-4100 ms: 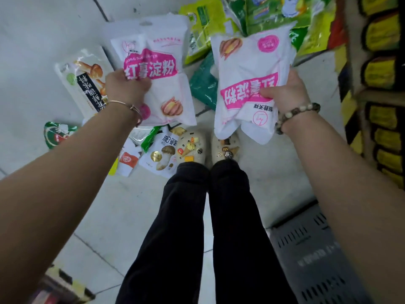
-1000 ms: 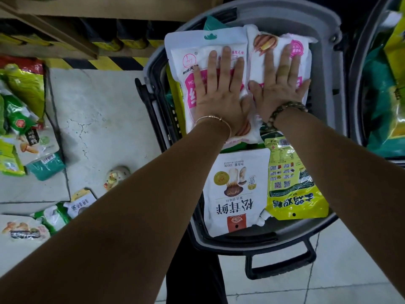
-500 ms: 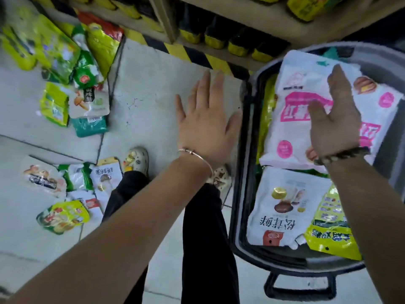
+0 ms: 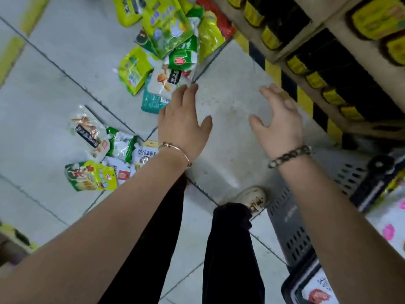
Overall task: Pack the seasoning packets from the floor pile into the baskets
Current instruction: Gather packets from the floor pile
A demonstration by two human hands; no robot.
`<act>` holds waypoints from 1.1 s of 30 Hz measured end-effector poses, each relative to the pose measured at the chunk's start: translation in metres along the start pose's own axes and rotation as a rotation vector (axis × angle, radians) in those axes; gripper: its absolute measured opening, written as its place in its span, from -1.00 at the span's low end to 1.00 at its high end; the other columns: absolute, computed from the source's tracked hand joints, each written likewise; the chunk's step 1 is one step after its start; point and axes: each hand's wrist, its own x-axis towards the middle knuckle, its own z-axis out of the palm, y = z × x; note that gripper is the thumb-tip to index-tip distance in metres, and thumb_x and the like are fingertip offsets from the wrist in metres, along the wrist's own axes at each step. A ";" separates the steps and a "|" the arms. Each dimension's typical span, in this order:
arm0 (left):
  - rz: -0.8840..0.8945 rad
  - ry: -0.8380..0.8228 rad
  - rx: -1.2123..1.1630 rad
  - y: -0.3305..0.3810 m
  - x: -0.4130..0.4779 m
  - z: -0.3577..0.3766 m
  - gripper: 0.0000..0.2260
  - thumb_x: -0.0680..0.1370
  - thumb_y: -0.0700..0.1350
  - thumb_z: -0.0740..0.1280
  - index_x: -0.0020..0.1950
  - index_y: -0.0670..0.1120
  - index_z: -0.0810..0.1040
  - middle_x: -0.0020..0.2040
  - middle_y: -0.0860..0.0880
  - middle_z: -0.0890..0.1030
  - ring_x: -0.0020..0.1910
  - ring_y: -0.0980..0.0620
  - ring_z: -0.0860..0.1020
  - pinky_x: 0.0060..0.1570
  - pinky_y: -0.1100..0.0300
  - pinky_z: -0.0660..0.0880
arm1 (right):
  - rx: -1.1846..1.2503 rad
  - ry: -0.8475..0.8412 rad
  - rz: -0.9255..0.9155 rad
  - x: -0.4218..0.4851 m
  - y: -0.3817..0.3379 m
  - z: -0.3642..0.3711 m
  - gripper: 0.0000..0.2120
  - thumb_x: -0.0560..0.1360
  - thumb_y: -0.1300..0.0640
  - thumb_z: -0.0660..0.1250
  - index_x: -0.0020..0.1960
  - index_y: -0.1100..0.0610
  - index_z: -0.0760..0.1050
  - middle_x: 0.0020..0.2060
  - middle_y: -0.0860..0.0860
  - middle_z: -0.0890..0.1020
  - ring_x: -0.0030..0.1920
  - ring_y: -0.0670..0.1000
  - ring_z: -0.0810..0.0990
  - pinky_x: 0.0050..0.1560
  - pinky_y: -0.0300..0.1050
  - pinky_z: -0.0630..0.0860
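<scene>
Tiled floor point(image 4: 230, 102) w/ seasoning packets point(image 4: 166, 38) strewn upper-left; nearest white packet point(image 4: 163, 82) sits just beyond L hand point(image 4: 184, 123), long axis roughly along the reach. R hand point(image 4: 279, 121) farther, over bare tile. Both spread, empty. Basket point(image 4: 291, 229) behind-right.

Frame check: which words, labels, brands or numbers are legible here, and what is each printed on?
No text here is sharp enough to quote.
White packet in the lower cluster: large dark characters, blurred.
Upper mushroom packet: black label, blurred.
Grey basket: lettering on the wall, unreadable.
Shelf bottles: yellow labels, blurred.
</scene>
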 end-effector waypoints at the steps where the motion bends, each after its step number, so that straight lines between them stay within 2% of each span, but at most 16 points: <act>1: -0.029 0.000 0.006 -0.017 0.006 -0.003 -0.44 0.47 -0.05 0.32 0.44 -0.11 0.27 0.39 -0.11 0.33 0.31 -0.15 0.38 0.19 -0.05 0.33 | 0.000 -0.033 -0.005 0.008 -0.010 0.011 -0.48 0.49 0.15 0.32 0.42 0.04 0.30 0.45 0.04 0.27 0.43 0.04 0.25 0.29 -0.19 0.23; 9: -0.258 -0.072 -0.009 -0.129 0.046 0.001 -0.46 0.48 -0.02 0.31 0.44 -0.07 0.27 0.36 -0.14 0.36 0.22 -0.21 0.44 0.19 -0.04 0.31 | -0.014 -0.219 0.021 0.067 -0.066 0.089 -0.51 0.48 0.18 0.32 0.40 0.10 0.34 0.36 0.06 0.40 0.35 0.02 0.36 0.24 -0.29 0.23; 14: -0.340 -0.108 -0.085 -0.171 0.071 0.027 -0.48 0.49 0.01 0.29 0.42 -0.05 0.28 0.35 -0.14 0.38 0.23 -0.19 0.44 0.19 -0.03 0.34 | 0.025 -0.214 0.136 0.113 -0.069 0.141 -0.51 0.47 0.14 0.34 0.38 0.08 0.36 0.32 0.03 0.46 0.31 0.01 0.42 0.22 -0.27 0.29; 19: -0.392 -0.150 -0.146 -0.200 0.106 0.076 -0.50 0.51 0.01 0.29 0.42 -0.03 0.27 0.33 -0.12 0.40 0.21 -0.18 0.45 0.16 -0.01 0.35 | 0.149 -0.234 0.368 0.175 -0.041 0.205 -0.47 0.47 0.05 0.33 0.41 0.04 0.30 0.33 0.03 0.44 0.26 -0.02 0.45 0.05 -0.32 0.32; 21: -0.410 -0.147 -0.190 -0.206 0.122 0.098 -0.52 0.51 0.01 0.29 0.41 -0.01 0.28 0.33 -0.11 0.40 0.22 -0.16 0.45 0.18 -0.01 0.36 | 0.153 -0.221 0.409 0.204 -0.028 0.225 -0.44 0.47 0.01 0.33 0.42 0.06 0.28 0.32 0.03 0.44 0.23 0.01 0.47 0.04 -0.29 0.34; 24: -0.430 -0.128 -0.252 -0.212 0.148 0.128 -0.54 0.52 0.00 0.28 0.40 0.00 0.30 0.34 -0.09 0.41 0.26 -0.13 0.42 0.20 0.00 0.36 | 0.215 -0.142 0.450 0.245 -0.015 0.249 -0.41 0.43 -0.10 0.35 0.39 0.07 0.30 0.11 -0.05 0.46 0.05 -0.01 0.48 -0.01 -0.23 0.36; 27: -0.433 -0.108 -0.319 -0.214 0.173 0.150 -0.57 0.52 -0.02 0.27 0.39 -0.01 0.33 0.31 -0.10 0.43 0.24 -0.13 0.44 0.22 0.01 0.39 | 0.371 -0.131 0.535 0.285 -0.013 0.265 -0.34 0.37 -0.14 0.39 0.36 0.14 0.36 0.20 0.01 0.53 0.11 0.03 0.56 0.12 -0.01 0.51; 29: -0.449 -0.102 -0.397 -0.213 0.186 0.160 -0.60 0.53 -0.03 0.27 0.36 -0.03 0.36 0.28 -0.11 0.45 0.21 -0.14 0.46 0.22 -0.02 0.41 | 0.396 -0.169 0.599 0.303 -0.012 0.270 -0.31 0.35 -0.19 0.41 0.35 0.16 0.39 0.20 0.05 0.56 0.11 0.06 0.59 0.14 0.05 0.53; 30: -0.449 -0.097 -0.416 -0.212 0.191 0.164 -0.62 0.53 -0.02 0.25 0.34 -0.03 0.38 0.25 -0.11 0.47 0.19 -0.14 0.48 0.20 -0.03 0.43 | 0.408 -0.194 0.633 0.308 -0.011 0.271 -0.32 0.37 -0.19 0.40 0.34 0.17 0.39 0.11 0.05 0.62 0.04 0.04 0.63 0.09 0.01 0.55; 31: -0.445 -0.086 -0.412 -0.211 0.194 0.166 -0.65 0.54 0.00 0.23 0.32 -0.03 0.39 0.22 -0.11 0.49 0.17 -0.14 0.49 0.17 -0.04 0.46 | 0.460 -0.212 0.643 0.311 -0.010 0.274 -0.38 0.41 -0.14 0.40 0.33 0.19 0.39 -0.08 0.02 0.68 -0.13 -0.01 0.66 -0.05 -0.07 0.58; 33: -0.437 -0.052 -0.400 -0.208 0.200 0.169 -0.68 0.57 0.01 0.18 0.30 -0.02 0.43 0.18 -0.10 0.53 0.13 -0.13 0.51 0.13 -0.01 0.47 | 0.615 -0.178 0.622 0.309 -0.008 0.275 -0.54 0.50 0.08 0.35 0.34 0.19 0.35 -0.51 -0.03 0.60 -0.56 -0.08 0.49 -0.37 -0.21 0.48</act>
